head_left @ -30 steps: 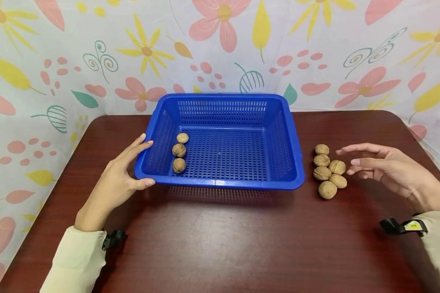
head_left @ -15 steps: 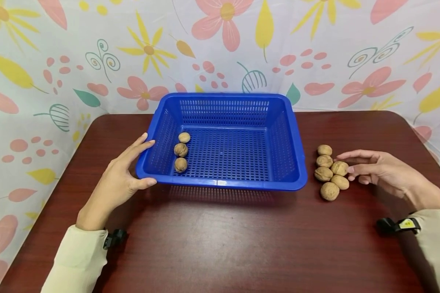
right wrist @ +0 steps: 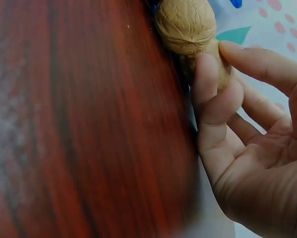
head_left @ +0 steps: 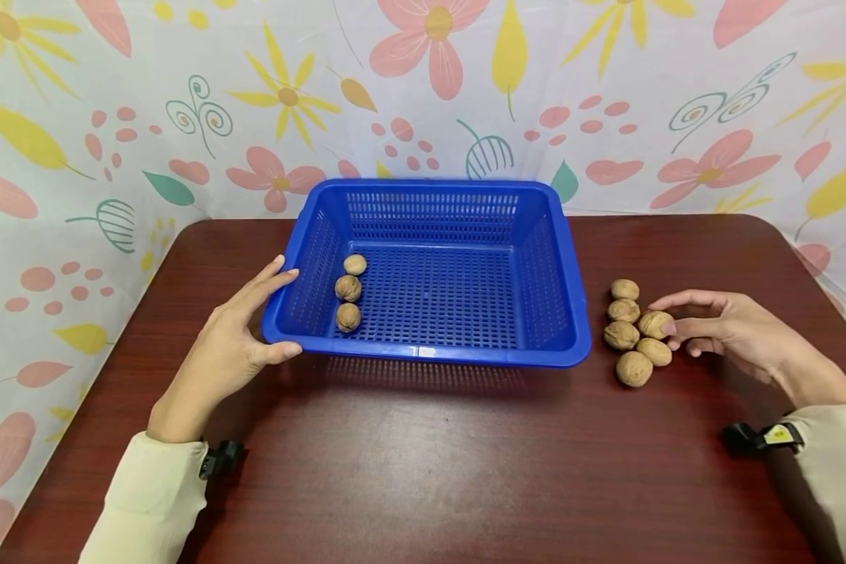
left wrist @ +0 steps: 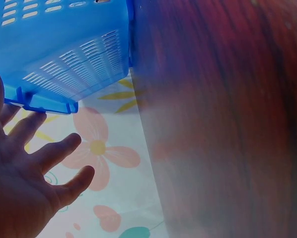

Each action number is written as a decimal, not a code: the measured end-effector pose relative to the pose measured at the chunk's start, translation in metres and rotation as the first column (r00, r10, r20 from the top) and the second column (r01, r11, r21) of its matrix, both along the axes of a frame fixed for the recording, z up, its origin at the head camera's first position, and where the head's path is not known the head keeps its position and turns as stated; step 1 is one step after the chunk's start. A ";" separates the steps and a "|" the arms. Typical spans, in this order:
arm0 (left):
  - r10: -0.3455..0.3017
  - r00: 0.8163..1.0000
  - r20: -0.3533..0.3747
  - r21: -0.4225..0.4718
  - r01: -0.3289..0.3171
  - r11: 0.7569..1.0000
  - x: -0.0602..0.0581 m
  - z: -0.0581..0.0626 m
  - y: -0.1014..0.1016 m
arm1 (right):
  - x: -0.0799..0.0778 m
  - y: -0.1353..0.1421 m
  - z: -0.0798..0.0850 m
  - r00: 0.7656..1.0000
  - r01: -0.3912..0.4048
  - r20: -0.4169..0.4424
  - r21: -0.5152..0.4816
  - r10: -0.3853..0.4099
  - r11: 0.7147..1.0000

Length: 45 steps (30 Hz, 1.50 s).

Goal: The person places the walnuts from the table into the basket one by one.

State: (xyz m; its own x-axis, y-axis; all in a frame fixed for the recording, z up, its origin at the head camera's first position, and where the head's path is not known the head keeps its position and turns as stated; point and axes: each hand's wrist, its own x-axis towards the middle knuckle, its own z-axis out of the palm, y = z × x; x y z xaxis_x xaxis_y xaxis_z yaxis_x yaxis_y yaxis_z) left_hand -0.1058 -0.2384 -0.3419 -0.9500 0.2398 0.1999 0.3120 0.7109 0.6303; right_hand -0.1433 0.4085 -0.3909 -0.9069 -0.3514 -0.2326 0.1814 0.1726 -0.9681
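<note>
A blue plastic basket (head_left: 423, 352) with slotted walls stands on the table, tilted towards the head camera. Along the left of its floor lie three walnuts (head_left: 348, 288) in a row. My left hand (head_left: 222, 348) rests on the basket's left front corner, thumb on the front rim and fingers spread along the left rim. To the right of the basket, my right hand (head_left: 740, 333) pinches a walnut (head_left: 652, 323) between thumb and fingers. That walnut still sits among several others; a nearer walnut (right wrist: 185, 25) partly hides it in the right wrist view.
The dark wooden table (head_left: 430, 454) reaches back to a flower-printed cloth (head_left: 423, 94) hanging behind it. Loose walnuts (head_left: 634, 369) lie close together beside the basket's right side. A black strap device (head_left: 757, 439) sits on the right wrist, another on the left.
My right hand has moved left to the pile and its thumb and fingers have closed around a walnut. The left hand stays on the basket corner. The head view has shifted slightly.
</note>
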 end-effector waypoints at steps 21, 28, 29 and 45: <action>0.019 1.000 0.012 -0.033 -0.019 0.999 0.000 0.002 0.001 | -0.024 -0.053 0.082 0.968 -0.150 -0.232 -0.254 0.090 0.955; 0.014 1.000 0.011 -0.029 -0.013 0.999 0.000 0.003 0.001 | -0.050 -0.122 0.126 0.950 -0.291 -0.204 -0.297 0.237 0.909; 0.015 1.000 0.012 -0.024 -0.014 1.000 0.000 0.003 0.002 | -0.052 -0.135 0.132 0.954 -0.280 -0.189 -0.274 0.234 0.920; 0.013 1.000 0.009 -0.029 -0.013 1.000 0.000 0.000 0.000 | -0.101 -0.297 0.122 0.937 -0.347 -0.009 -0.162 0.350 0.924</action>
State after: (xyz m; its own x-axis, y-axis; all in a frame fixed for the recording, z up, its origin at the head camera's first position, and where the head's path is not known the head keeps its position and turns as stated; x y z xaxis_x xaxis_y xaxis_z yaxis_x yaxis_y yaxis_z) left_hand -0.1056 -0.2381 -0.3417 -0.9550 0.2326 0.1840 0.2965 0.7327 0.6126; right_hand -0.2441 0.1116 -0.2691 -0.7161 -0.6784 -0.1646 0.1573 0.0728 -0.9849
